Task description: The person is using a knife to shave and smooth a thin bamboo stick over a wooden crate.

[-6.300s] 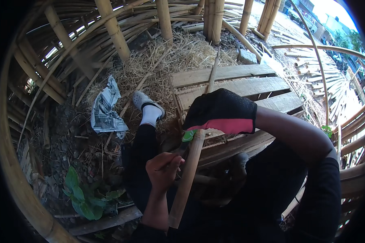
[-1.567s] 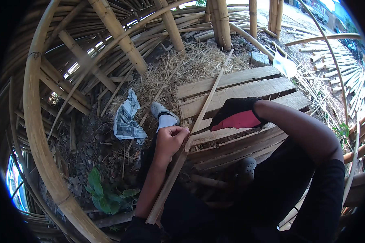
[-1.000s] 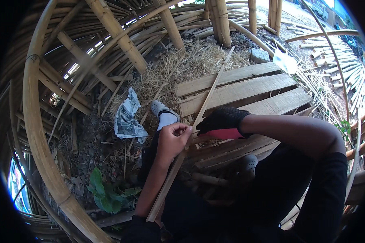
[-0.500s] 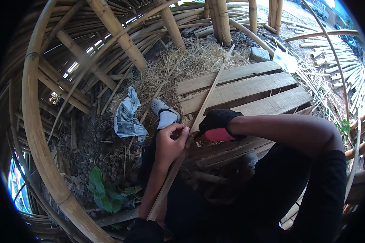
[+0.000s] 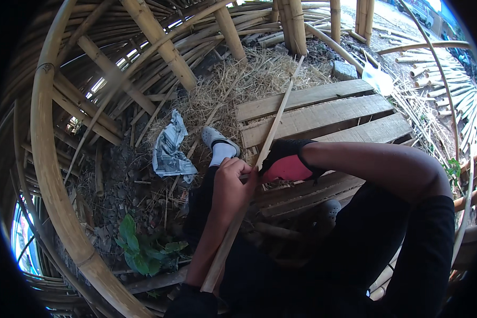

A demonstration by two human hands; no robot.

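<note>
Clenched around a long bamboo strip (image 5: 259,159), the bare left hand (image 5: 232,186) gripped it about midway along its length, fingers wrapped over the top, while the right hand (image 5: 287,163), in a black glove with a red palm, closed on the same strip just beyond, the two hands almost touching. Whether the glove held anything besides the strip could not be told. Around them rose large curved bamboo poles (image 5: 47,159), a frame bending overhead and down the person's left. Ahead lay a wooden pallet (image 5: 323,114) of pale planks, with dry straw (image 5: 249,79) heaped behind it. The strip ran on a diagonal: its near end sat low by the person's left forearm, and its long axis pointed up and away to the right, crossing the pallet's left edge, the thin far tip reaching the straw. Both hands sat on the middle stretch, the left nearer the body. Beside the strip a foot in a grey shoe (image 5: 217,139) rested, and left of it crumpled printed paper (image 5: 169,151) lay on the dirt.
</note>
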